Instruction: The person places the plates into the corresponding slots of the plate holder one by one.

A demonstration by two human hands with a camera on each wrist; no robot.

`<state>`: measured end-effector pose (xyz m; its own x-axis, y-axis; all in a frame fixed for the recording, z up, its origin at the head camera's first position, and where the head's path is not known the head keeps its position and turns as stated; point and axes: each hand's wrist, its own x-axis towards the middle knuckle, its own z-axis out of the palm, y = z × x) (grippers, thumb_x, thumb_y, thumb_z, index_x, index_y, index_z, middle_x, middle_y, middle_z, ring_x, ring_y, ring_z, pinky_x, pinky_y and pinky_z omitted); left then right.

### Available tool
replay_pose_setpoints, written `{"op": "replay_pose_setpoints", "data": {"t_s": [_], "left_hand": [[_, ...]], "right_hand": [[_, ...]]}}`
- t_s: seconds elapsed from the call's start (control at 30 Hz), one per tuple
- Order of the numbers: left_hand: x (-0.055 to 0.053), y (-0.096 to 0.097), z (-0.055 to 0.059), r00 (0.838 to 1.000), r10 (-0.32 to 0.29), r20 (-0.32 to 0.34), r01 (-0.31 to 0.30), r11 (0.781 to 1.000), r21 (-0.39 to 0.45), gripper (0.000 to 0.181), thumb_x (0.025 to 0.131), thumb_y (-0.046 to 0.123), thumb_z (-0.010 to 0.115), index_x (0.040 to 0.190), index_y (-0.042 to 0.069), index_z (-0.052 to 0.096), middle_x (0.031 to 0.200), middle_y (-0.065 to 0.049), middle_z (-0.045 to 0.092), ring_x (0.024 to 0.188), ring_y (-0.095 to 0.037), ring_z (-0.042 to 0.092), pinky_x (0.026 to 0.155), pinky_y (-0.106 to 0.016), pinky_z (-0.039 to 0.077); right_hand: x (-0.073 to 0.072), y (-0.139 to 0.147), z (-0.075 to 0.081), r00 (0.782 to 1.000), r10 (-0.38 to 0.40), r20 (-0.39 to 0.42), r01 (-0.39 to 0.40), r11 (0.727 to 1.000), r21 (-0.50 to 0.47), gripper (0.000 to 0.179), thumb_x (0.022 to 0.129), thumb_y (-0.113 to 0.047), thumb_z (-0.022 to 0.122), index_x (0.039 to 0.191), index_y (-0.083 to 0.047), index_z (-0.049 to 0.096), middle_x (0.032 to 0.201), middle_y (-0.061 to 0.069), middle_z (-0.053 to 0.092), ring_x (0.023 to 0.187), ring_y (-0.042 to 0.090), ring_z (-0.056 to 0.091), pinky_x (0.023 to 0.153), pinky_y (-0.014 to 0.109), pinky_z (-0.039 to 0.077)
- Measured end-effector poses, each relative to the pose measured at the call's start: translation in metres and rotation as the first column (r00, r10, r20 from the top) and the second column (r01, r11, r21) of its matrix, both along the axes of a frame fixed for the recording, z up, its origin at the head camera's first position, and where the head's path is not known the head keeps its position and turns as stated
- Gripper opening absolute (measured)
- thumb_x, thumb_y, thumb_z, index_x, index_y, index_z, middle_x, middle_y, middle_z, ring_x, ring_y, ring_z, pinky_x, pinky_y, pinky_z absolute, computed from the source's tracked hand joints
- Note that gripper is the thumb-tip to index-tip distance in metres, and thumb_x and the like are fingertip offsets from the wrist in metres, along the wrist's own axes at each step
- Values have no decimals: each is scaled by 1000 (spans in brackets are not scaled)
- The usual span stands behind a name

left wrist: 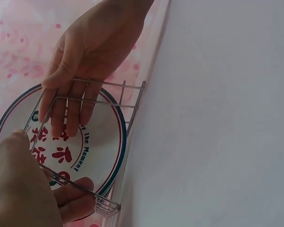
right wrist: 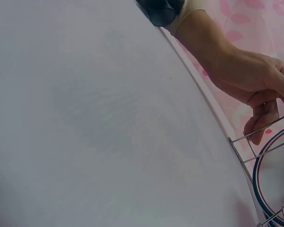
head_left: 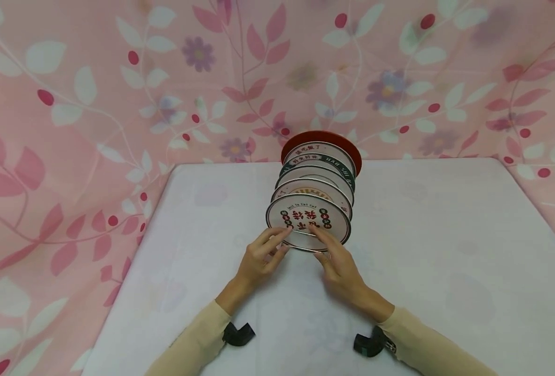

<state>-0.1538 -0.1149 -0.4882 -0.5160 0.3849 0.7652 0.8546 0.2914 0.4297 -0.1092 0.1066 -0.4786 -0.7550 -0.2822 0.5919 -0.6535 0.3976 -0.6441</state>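
Observation:
A wire plate rack [left wrist: 135,101] stands at the middle of the white table, with several round plates lined up in it. The front plate [head_left: 286,206] is white with a dark rim and red characters, and leans back. My left hand [head_left: 258,258] holds the rack's front wires from the left, thumb low and fingers over the upper wire. My right hand [head_left: 340,266] grips the same wire front from the right; in the left wrist view its fingers reach in past the wires, in front of the plate. The rack's rear is hidden behind the plates.
At the back of the row stands a larger orange-red disc [head_left: 358,159], close to the floral pink curtain [head_left: 239,78]. The white table [head_left: 446,250] spreads to both sides. Black devices [head_left: 238,334] sit on both wrists, by the beige sleeves.

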Motion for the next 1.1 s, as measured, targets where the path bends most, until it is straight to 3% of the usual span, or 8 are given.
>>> {"op": "replay_pose_setpoints", "data": {"t_s": [0.27,0.6,0.87,1.1], "left_hand": [[18,19,1,999,9,48,-10,1000,8,35,98,20,61,126,-1,63,111,-9,63,60,-6,60,58,-11,49],[36,36,4,997,15,73,-15,1000,1,37,94,13,65,127,-3,61,112,-10,62,58,-6,61,59,-9,49],[42,40,4,996,29,82,-29,1000,0,39,96,19,64,132,3,60,112,-9,61,61,-6,62,59,-9,49],[43,42,4,995,39,87,-39,999,4,39,97,23,62,131,2,61,113,-9,61,60,-5,61,59,-9,49]], "right_hand": [[6,23,1,999,34,5,-34,999,-29,62,84,15,60,143,5,43,137,20,54,136,13,45,113,18,28],[4,47,2,989,139,-46,-141,988,-64,65,78,24,59,139,6,48,134,22,56,133,12,48,112,20,31],[4,55,4,977,212,-23,-214,974,-74,61,79,25,55,138,9,48,133,23,56,132,15,48,112,21,31],[3,56,3,977,214,-17,-215,974,-78,58,81,23,55,137,9,48,132,22,57,132,14,49,112,21,32]]}}
